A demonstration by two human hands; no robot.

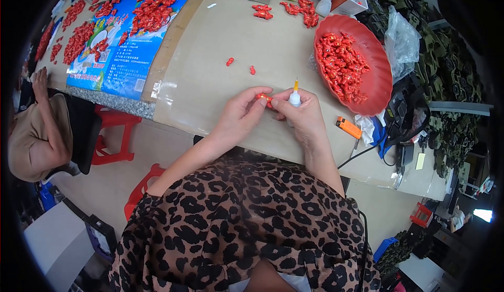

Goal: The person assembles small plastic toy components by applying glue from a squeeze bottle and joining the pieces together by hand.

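Over the table edge, my left hand [235,118] pinches a small glossy red plastic piece [264,99] between thumb and fingers. My right hand [310,119] meets it, its thumb and fingertips at the piece's right end. Held in that same right hand is a small white squeeze bottle [295,102] with a yellowish needle tip pointing up and away. Fingers cover much of the piece and the bottle's lower part. Beyond my hands lie two loose red pieces [230,61]. To the right stands a scalloped red bowl [387,74] heaped with similar red pieces.
An orange box-shaped item [348,128] and crumpled white tissue [364,129] lie below the bowl. More red pieces [300,9] sit at the back. Heaps of red parts cover a blue printed sheet [123,69] at left. Another person's arm [47,105] rests at the far left edge.
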